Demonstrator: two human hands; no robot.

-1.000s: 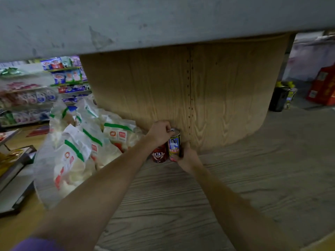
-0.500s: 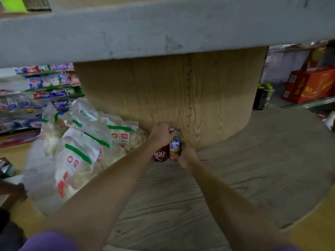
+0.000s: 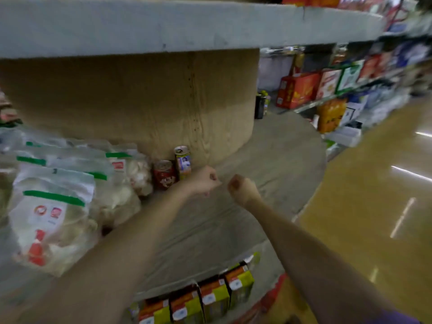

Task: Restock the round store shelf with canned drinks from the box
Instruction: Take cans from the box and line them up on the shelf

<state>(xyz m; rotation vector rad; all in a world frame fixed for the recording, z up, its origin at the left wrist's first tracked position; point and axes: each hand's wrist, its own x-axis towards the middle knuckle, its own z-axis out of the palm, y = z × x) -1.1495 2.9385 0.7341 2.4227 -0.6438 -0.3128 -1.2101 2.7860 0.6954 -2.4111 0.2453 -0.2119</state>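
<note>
Two cans stand upright on the round wooden shelf [image 3: 268, 160], against its wooden centre column [image 3: 140, 101]. The short red can [image 3: 164, 174] has a cartoon face. Right beside it is the taller yellow can [image 3: 182, 162] with a blue picture. My left hand [image 3: 205, 181] hovers just right of the cans, fingers curled, holding nothing. My right hand [image 3: 243, 188] is a little further right, also curled and empty. Neither hand touches a can. The box is out of view.
Clear bags with green strips [image 3: 58, 206] fill the shelf's left part. A grey upper shelf edge [image 3: 163, 29] hangs overhead. Small drink cartons [image 3: 201, 298] line the tier below. Red boxes [image 3: 297, 90] fill aisle shelves on the right, beside shiny floor [image 3: 374, 195].
Both hands have let go of the two cans and drawn back to the right. The cans stay against the column. The view has shifted right and down.
</note>
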